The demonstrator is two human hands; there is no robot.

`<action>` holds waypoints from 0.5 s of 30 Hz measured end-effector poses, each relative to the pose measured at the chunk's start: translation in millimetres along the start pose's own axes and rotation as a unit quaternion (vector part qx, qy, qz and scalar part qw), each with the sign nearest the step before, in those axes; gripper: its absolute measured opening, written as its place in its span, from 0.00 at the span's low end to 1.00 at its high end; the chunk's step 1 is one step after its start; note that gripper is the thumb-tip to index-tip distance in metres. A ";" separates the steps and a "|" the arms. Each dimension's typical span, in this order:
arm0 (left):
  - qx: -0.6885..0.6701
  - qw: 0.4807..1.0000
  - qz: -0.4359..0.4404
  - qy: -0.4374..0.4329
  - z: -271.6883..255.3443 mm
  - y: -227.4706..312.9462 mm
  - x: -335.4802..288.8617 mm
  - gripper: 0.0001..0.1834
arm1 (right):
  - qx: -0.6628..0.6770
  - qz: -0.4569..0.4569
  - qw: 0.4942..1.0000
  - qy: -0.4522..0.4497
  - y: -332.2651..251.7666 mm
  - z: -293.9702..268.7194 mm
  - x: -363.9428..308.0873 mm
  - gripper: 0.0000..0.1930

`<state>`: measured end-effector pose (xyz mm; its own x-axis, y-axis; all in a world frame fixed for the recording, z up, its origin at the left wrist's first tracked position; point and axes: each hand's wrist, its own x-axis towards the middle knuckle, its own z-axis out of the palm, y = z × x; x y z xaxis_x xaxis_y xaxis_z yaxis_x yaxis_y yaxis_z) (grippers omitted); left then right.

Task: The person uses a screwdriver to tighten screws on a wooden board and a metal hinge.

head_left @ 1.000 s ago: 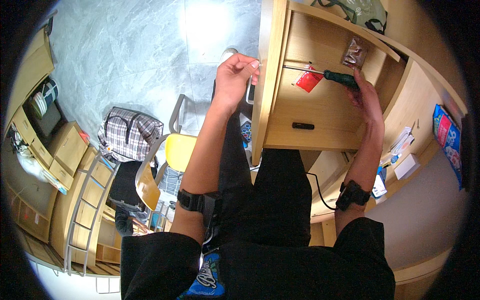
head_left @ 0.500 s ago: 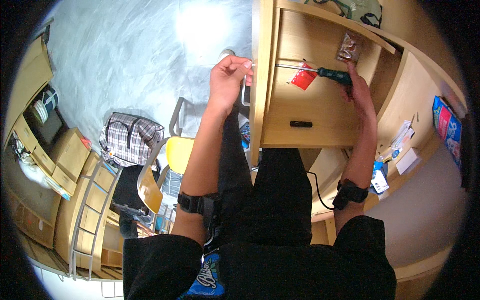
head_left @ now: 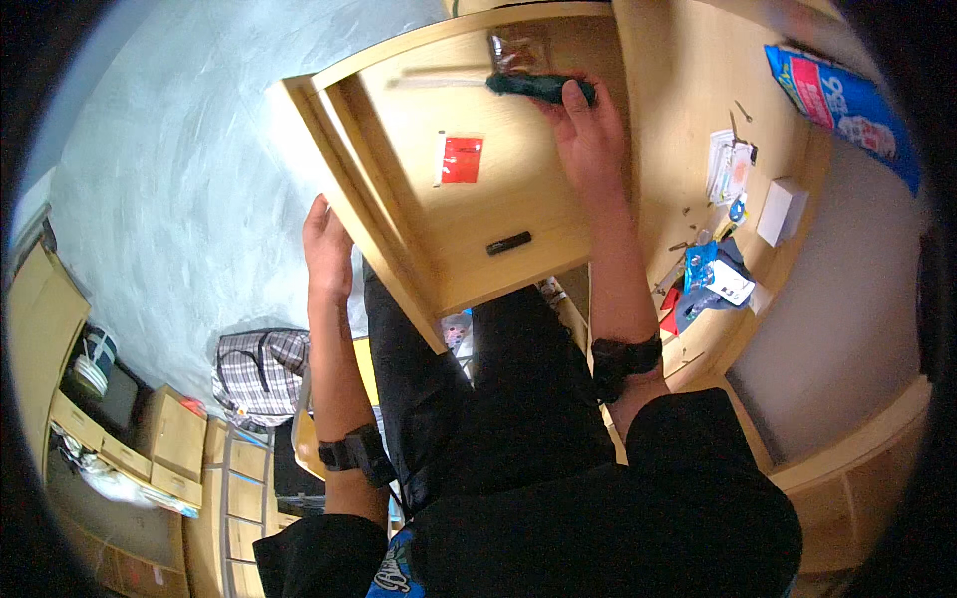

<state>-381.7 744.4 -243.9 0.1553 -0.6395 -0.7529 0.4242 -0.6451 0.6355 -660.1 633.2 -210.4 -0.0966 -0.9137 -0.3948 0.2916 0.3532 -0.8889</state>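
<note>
My right hand is closed around the dark green handle of a screwdriver above the open wooden drawer. Its shaft points left toward the drawer front and is smeared by motion. My left hand is at the outer face of the drawer front, its fingers curled; what they grip, if anything, is hidden. On the drawer's bottom lie a red packet and a small black bar-shaped object. A clear bag with brown contents is at the back, just beyond the screwdriver handle.
Right of the drawer, the desk top holds papers, a white box, a blue packet and a large blue package. At left, a plaid bag rests on the grey floor. My legs are beneath the drawer.
The view has turned, so the drawer now appears tilted. My right hand has drawn the screwdriver back from the drawer front toward the clear bag. My left hand is lower along the drawer front.
</note>
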 end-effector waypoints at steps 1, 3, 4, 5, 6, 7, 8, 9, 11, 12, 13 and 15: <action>0.010 1.000 -0.010 0.015 0.9 0.3 -2.0 0.14 | 0.002 -0.003 1.000 0.007 -4.0 -1.4 -5.0 0.18; 0.011 1.000 -0.015 0.000 -3.0 -1.2 -0.9 0.14 | 0.094 -0.049 0.994 -0.024 -9.6 -1.3 -16.9 0.20; 0.013 1.000 -0.022 0.004 -5.8 -3.1 -0.4 0.14 | 0.206 -0.042 0.977 -0.043 -18.7 6.0 -20.9 0.20; 0.020 1.000 -0.022 0.002 -6.0 -8.1 -1.6 0.14 | 0.211 -0.043 0.976 -0.037 -29.9 2.2 -26.4 0.20; 0.014 1.000 -0.024 -0.005 0.6 -14.5 -2.0 0.14 | 0.287 0.005 0.954 -0.088 -47.5 -11.2 -33.2 0.19; 0.012 1.000 -0.023 -0.006 -1.0 -19.9 -3.3 0.14 | 0.365 0.056 0.918 -0.141 -57.9 -15.2 -41.8 0.18; 0.040 0.998 -0.054 0.015 -3.7 -24.0 -4.6 0.14 | 0.321 0.094 0.941 -0.047 -66.6 -14.8 -53.8 0.13; 0.048 0.997 -0.056 0.010 -5.3 -23.1 -8.4 0.14 | 0.325 0.090 0.941 -0.040 -72.3 -12.9 -69.4 0.13; 0.050 0.998 -0.029 0.015 -10.4 -18.2 -18.5 0.14 | -0.090 0.323 0.942 -0.017 -80.7 -8.8 -97.3 0.11; 0.084 0.996 -0.043 0.001 -19.3 -20.1 -18.8 0.18 | -0.092 0.319 0.943 -0.010 -89.4 -10.0 -110.4 0.11; 0.069 0.997 -0.027 -0.022 -19.5 -21.2 -18.8 0.18 | -0.150 0.297 0.942 -0.038 -90.7 -15.8 -125.2 0.10; 0.069 0.997 -0.045 -0.010 -15.6 -20.7 -22.2 0.17 | -0.211 0.271 0.937 -0.059 -95.4 -32.5 -139.3 0.09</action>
<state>-380.0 778.4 -243.0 0.1036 -0.5847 -0.8046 0.3078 -0.7504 0.5850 -705.4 733.4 -78.2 0.0692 -0.5834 -0.8092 -0.1375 0.7978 -0.5870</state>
